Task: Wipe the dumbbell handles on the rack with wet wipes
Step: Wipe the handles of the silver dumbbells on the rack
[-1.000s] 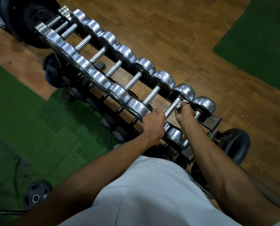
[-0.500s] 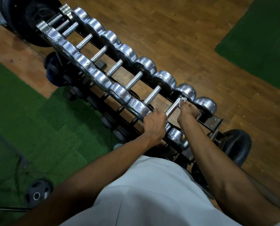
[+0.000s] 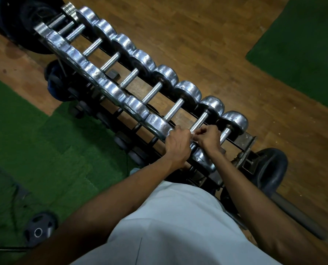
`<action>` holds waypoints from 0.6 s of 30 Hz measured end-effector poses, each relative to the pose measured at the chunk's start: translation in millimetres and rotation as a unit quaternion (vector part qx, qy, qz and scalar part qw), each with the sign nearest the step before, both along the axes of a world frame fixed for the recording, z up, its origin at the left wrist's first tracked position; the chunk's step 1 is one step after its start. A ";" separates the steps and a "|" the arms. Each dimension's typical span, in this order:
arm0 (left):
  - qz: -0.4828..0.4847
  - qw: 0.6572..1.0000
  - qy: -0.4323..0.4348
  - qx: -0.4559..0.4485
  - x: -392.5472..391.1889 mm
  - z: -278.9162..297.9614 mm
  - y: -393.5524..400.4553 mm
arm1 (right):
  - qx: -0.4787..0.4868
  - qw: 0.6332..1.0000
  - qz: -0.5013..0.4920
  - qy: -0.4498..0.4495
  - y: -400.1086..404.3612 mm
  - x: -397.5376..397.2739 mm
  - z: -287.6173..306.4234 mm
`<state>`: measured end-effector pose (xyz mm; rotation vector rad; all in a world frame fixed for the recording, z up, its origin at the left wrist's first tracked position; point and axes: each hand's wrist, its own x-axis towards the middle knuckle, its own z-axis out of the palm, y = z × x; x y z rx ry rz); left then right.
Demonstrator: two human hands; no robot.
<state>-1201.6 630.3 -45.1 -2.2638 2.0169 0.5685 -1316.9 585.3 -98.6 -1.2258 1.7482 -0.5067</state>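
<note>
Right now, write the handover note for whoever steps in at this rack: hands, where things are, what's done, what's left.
Left hand: curled over the near end of the second dumbbell from the right end of the rack's top row.
Right hand: pinching a small white wet wipe against the near end of that dumbbell's handle.
Rack: chrome dumbbells lie in a row on its top tier; darker weights sit on lower tiers.
Done: cannot tell from this view which handles are already wiped.
Left: finish this handle, then check the rest of the row.
</note>
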 end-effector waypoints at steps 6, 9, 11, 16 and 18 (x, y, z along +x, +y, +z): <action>0.002 1.000 0.003 0.000 -0.7 5.0 -0.1 | -0.171 0.959 0.100 0.202 -33.2 -4.2 -13.2; 0.002 1.000 0.008 0.002 -0.9 4.8 0.4 | -0.238 0.909 0.198 0.280 -37.7 -6.0 -21.1; 0.002 1.000 0.013 0.002 -0.2 3.6 -0.3 | -0.249 0.872 0.270 0.322 -32.8 -5.1 -25.2; 0.001 1.000 0.006 0.007 0.0 3.3 -0.3 | -0.186 0.784 0.391 0.444 -44.5 6.0 -20.0; 0.000 1.000 0.007 0.009 0.0 2.9 0.4 | -0.163 0.755 0.418 0.478 -50.6 11.4 -12.0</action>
